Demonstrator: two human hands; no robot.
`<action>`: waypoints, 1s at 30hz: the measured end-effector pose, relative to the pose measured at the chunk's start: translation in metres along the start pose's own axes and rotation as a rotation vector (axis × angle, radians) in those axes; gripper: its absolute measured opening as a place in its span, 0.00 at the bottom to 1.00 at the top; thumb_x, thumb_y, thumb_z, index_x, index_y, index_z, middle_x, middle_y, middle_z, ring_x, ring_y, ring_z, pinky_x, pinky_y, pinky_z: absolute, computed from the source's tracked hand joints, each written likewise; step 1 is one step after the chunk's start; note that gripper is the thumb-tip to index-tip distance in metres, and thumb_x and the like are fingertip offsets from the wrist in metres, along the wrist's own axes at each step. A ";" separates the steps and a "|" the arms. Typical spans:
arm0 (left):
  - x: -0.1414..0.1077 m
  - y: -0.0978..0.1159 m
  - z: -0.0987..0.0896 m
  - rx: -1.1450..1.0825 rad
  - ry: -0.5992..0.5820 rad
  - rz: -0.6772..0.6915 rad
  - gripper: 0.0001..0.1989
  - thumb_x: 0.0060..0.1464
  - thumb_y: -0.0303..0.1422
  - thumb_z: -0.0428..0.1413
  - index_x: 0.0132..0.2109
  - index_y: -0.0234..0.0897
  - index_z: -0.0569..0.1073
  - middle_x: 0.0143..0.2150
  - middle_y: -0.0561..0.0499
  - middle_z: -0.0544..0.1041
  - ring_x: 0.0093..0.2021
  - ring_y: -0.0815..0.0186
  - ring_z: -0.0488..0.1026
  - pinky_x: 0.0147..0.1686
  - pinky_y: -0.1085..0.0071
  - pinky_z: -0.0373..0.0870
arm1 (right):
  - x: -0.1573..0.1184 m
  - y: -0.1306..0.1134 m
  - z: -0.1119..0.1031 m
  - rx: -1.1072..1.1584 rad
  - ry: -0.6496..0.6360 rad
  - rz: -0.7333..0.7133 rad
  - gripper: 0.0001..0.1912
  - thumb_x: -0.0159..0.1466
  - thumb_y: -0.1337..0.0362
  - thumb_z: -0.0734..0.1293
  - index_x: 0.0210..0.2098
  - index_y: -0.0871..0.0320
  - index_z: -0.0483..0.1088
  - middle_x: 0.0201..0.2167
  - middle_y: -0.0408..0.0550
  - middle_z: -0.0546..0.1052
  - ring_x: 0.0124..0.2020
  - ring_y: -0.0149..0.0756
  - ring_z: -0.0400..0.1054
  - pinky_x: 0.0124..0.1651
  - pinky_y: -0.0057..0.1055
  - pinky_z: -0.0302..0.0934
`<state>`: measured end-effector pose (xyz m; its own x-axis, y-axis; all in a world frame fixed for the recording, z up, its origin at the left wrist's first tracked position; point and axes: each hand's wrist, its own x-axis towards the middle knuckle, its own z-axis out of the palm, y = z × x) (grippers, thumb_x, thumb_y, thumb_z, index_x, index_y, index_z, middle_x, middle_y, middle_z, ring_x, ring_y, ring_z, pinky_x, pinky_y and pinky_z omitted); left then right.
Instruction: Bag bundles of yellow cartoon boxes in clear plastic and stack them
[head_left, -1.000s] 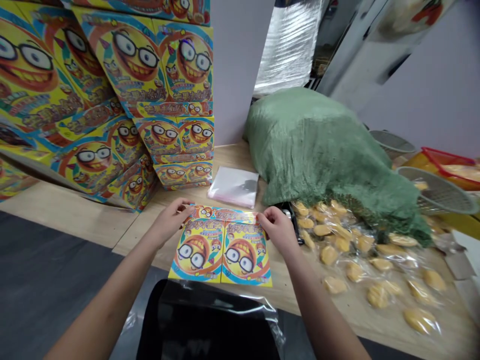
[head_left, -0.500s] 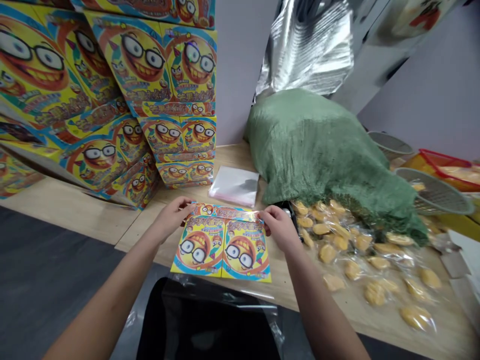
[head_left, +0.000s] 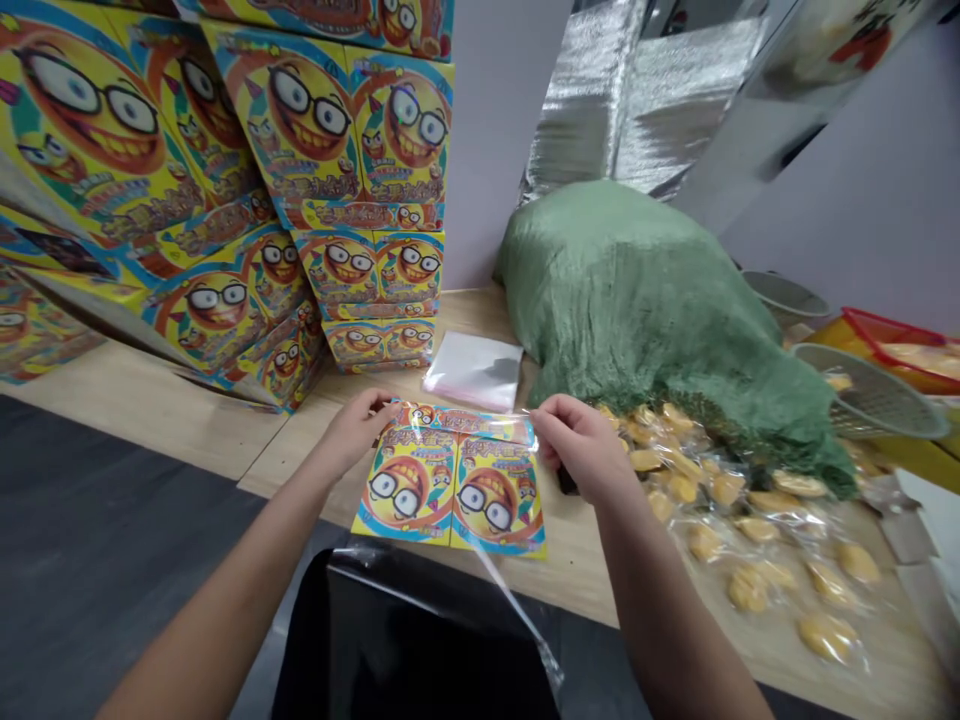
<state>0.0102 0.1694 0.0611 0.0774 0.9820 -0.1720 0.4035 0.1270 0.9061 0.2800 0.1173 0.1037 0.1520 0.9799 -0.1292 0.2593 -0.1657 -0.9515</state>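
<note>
A flat yellow printed card (head_left: 454,485) with cartoon faces in glasses lies at the table's front edge, upside down to the view. Clear plastic film (head_left: 442,578) covers it and hangs past its near edge over my lap. My left hand (head_left: 358,428) pinches the film at the card's far left corner. At the far right corner, my right hand (head_left: 574,440) has its fingers pressed together on the film. Just beyond the card is a stack of clear plastic bags (head_left: 475,370).
Printed yellow boxes (head_left: 315,120) are stacked at the left. A green cloth sack (head_left: 630,290) stands at the back right, with several wrapped yellow pieces (head_left: 750,587) before it. Baskets (head_left: 870,385) and a red-rimmed tray (head_left: 900,340) are at the far right.
My right hand has shifted slightly right and turned, its fingers now just past the card's corner. The film's near edge has swung into a slanting fold. The view has moved a little.
</note>
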 end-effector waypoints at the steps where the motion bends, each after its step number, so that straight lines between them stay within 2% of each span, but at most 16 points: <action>1: 0.000 0.000 0.000 -0.007 0.001 -0.005 0.20 0.45 0.48 0.55 0.38 0.36 0.71 0.35 0.49 0.73 0.32 0.64 0.69 0.24 0.73 0.63 | 0.003 0.002 -0.001 0.023 -0.006 0.026 0.11 0.52 0.58 0.65 0.20 0.56 0.60 0.13 0.36 0.63 0.15 0.25 0.56 0.17 0.23 0.50; 5: -0.001 0.000 -0.001 -0.003 -0.018 -0.025 0.20 0.45 0.47 0.54 0.39 0.36 0.70 0.34 0.50 0.72 0.31 0.65 0.68 0.24 0.73 0.62 | 0.015 0.030 -0.001 0.079 -0.030 0.146 0.12 0.51 0.58 0.65 0.19 0.56 0.59 0.12 0.36 0.62 0.14 0.24 0.55 0.16 0.22 0.50; 9: -0.001 0.002 -0.001 0.012 -0.025 -0.003 0.20 0.46 0.47 0.54 0.38 0.35 0.69 0.34 0.50 0.71 0.32 0.64 0.68 0.26 0.72 0.62 | 0.017 0.049 0.003 0.071 -0.017 0.174 0.11 0.50 0.58 0.65 0.19 0.57 0.60 0.12 0.36 0.63 0.14 0.24 0.56 0.16 0.21 0.51; 18: -0.002 0.002 0.001 0.044 -0.011 -0.009 0.21 0.47 0.48 0.53 0.41 0.34 0.69 0.36 0.49 0.72 0.33 0.63 0.68 0.27 0.71 0.64 | 0.021 0.053 0.004 0.040 0.006 0.149 0.11 0.52 0.58 0.64 0.21 0.56 0.59 0.12 0.35 0.63 0.13 0.25 0.57 0.16 0.22 0.52; 24: 0.003 -0.009 -0.001 0.134 -0.011 0.050 0.20 0.51 0.46 0.50 0.43 0.34 0.70 0.39 0.47 0.74 0.37 0.61 0.71 0.31 0.68 0.68 | 0.023 0.063 0.004 -0.089 0.034 0.102 0.13 0.54 0.55 0.64 0.23 0.55 0.59 0.15 0.36 0.63 0.16 0.28 0.59 0.18 0.24 0.54; 27: -0.002 -0.002 -0.003 0.378 0.147 0.215 0.20 0.55 0.42 0.50 0.49 0.34 0.68 0.46 0.43 0.73 0.48 0.56 0.70 0.45 0.60 0.69 | 0.018 0.063 -0.008 -0.353 0.139 0.052 0.15 0.56 0.50 0.64 0.27 0.55 0.61 0.19 0.40 0.67 0.19 0.33 0.63 0.21 0.28 0.57; 29: -0.011 0.010 0.000 0.578 0.228 0.424 0.20 0.58 0.38 0.48 0.55 0.36 0.66 0.56 0.42 0.69 0.58 0.56 0.63 0.56 0.56 0.60 | 0.013 0.055 -0.011 -0.591 0.294 -0.064 0.15 0.60 0.50 0.60 0.34 0.57 0.65 0.26 0.47 0.73 0.27 0.40 0.68 0.29 0.34 0.62; 30: -0.017 0.017 0.004 0.673 0.209 0.528 0.20 0.60 0.36 0.46 0.57 0.39 0.64 0.60 0.44 0.66 0.62 0.57 0.58 0.60 0.54 0.54 | 0.009 0.048 -0.007 -0.693 0.344 -0.168 0.16 0.63 0.52 0.57 0.37 0.58 0.66 0.31 0.52 0.75 0.33 0.43 0.70 0.35 0.38 0.64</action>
<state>0.0196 0.1541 0.0777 0.2634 0.9032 0.3388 0.8191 -0.3949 0.4161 0.3009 0.1175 0.0589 0.3152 0.9272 0.2024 0.8228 -0.1608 -0.5451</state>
